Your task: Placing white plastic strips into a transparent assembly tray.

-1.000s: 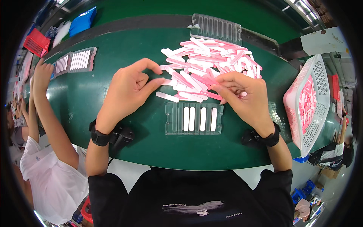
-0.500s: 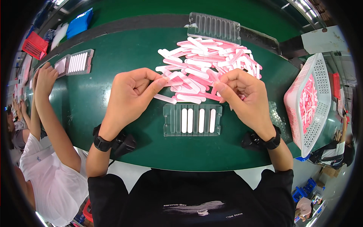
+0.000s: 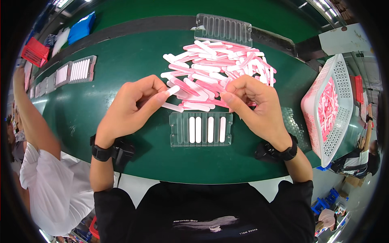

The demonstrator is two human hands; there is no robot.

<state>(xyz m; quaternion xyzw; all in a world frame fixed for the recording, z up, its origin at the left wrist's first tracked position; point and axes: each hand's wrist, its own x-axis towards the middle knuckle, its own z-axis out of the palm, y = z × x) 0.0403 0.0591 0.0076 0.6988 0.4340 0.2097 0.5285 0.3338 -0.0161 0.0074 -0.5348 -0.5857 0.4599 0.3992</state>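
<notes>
A pile of small flat round-ended nail files (image 3: 206, 77), pink on one side and white on the other, lies in front of me. My left hand (image 3: 139, 107) pinches one white nail file (image 3: 173, 90) between thumb and forefinger at the pile's left edge. At the near right edge, my right hand (image 3: 255, 103) has its thumb and forefinger closed on what looks like another nail file, mostly hidden by the fingertips. Between my hands and nearer to me lies a clear slotted tray (image 3: 185, 139). Several white nail files lie lengthwise in its slots, with bare slots at the left and between them.
Behind the pile rests another clear tray (image 3: 223, 30). A white perforated basket (image 3: 345, 89) of pink pieces stands at the right. Filled trays (image 3: 81, 69) line the table's left, near a co-worker's arm (image 3: 34, 113). A red basket (image 3: 36, 52) and blue bag (image 3: 82, 27) lie beyond.
My left hand has lifted its nail file slightly, and its white end now shows plainly. My right hand has shifted a little left. The co-worker's arm at the left has reached farther away.
</notes>
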